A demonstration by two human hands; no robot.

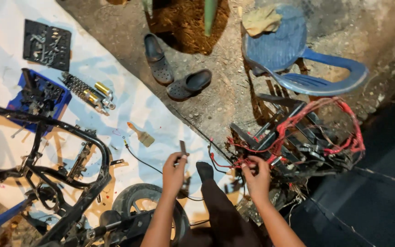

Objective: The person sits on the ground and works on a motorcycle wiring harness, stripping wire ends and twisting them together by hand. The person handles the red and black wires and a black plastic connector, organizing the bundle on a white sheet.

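Left hand [174,169] pinching small dark tool [183,147], right hand [256,176] gripping red wiring [293,132] — perhaps a connector

Single head view, steeply down, arm's-length close

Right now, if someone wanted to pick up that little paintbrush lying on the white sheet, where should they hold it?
Probably by the orange handle of the paintbrush, coming from above. It lies flat on the white sheet, handle pointing up-left, bristles down-right. The handle is narrow and bare, with open sheet on both sides, so fingers could close across it.
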